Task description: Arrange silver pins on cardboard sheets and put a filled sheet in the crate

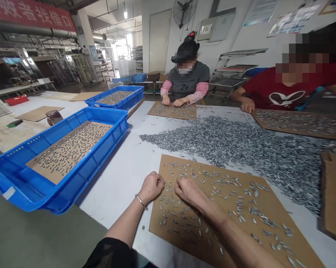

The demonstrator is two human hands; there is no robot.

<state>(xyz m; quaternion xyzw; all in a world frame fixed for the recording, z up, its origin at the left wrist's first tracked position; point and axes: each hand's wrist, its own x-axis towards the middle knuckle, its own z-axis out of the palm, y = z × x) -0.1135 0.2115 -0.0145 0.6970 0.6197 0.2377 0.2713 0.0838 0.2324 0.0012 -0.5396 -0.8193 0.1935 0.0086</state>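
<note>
Resting on a flat brown cardboard sheet, both hands are curled into loose fists, knuckles close together. The left hand, a thin bracelet at its wrist, sits at the sheet's near-left edge; the right hand lies just beside it. Whether either pinches anything, I cannot tell. Small grey metal pieces dot the sheet; a big grey heap lies beyond. A blue plastic crate stands left.
</note>
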